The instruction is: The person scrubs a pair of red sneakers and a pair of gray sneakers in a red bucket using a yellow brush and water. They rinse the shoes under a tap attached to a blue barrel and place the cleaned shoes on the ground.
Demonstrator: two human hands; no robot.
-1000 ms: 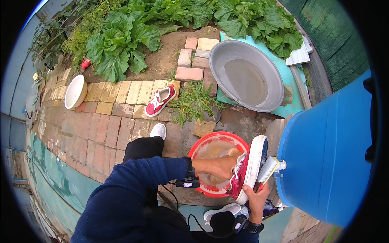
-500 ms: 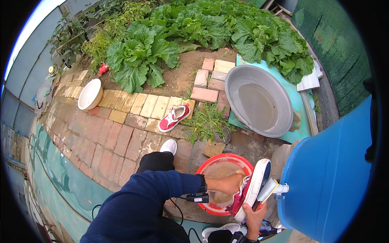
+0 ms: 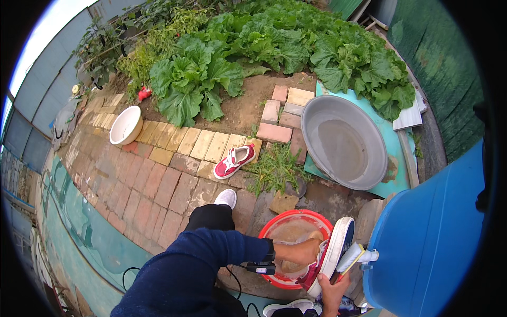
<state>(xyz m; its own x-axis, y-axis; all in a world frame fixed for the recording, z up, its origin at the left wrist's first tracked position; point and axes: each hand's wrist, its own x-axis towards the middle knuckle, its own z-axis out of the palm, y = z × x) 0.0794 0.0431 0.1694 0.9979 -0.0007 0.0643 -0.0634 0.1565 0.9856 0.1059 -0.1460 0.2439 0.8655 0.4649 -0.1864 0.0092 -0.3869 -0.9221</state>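
A red shoe with a white sole edge (image 3: 331,259) is tilted over the red basin (image 3: 269,228), its dark sole turned toward the blue barrel. My left hand (image 3: 309,250) grips it from the opening side; the shoe hides most of those fingers. Low on the shoe's other side, my right hand (image 3: 332,294) is closed around the handle of a scrub brush (image 3: 349,259). The brush's white bristles are against or very close to the sole. Cloudy water (image 3: 288,232) fills part of the basin below. Another red and white shoe (image 3: 232,161) lies on the bricks ahead.
Close on the right stands a large blue barrel (image 3: 428,232) with a white spout (image 3: 371,256). A grey tub (image 3: 343,142) holding some water sits beyond the basin. A white bowl (image 3: 127,126) is at far left. Leafy vegetables (image 3: 195,79) grow beyond the brick paving (image 3: 148,185).
My view has shifted slightly, so the whole scene sits a little lower and further right. Both hands keep their hold on the shoe and the scrub brush.
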